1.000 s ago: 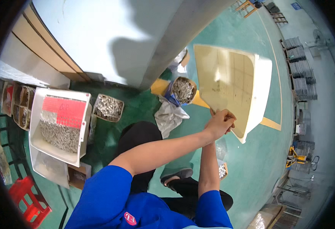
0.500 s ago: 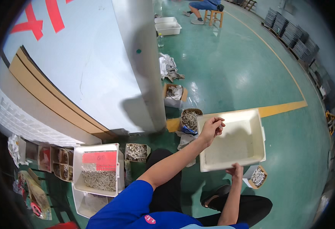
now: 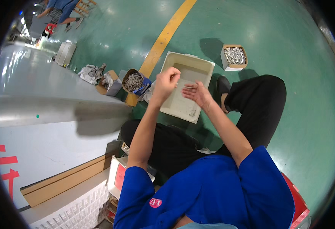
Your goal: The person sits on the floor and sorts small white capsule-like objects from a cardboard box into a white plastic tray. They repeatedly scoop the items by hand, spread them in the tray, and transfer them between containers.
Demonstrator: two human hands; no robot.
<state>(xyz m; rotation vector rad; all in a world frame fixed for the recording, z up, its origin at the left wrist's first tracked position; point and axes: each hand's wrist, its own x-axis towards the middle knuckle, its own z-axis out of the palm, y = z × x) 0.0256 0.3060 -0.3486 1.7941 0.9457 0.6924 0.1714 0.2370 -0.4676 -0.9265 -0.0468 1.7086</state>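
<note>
A cream plastic tub [image 3: 188, 70] lies in front of me at floor level, with a few dark specks near its closest corner. Over its left side is my left hand [image 3: 167, 83], fingers curled into a pinch; whatever they may hold is too small to make out. My right hand [image 3: 198, 94] hovers above the tub's right side, palm turned inward and fingers spread, with nothing in it.
A carton of small silvery parts [image 3: 235, 56] stands beyond my right shoe. To the left are another container of metal parts [image 3: 133, 82], a carton with cloth [image 3: 109, 82] and crumpled rags [image 3: 91, 73]. A grey post [image 3: 56, 110] and board edge border my left side; a person sits far left.
The view has turned, so the tub shows more centrally. My right hand has left the tub's near rim and opened above it; my left hand stays curled over the tub.
</note>
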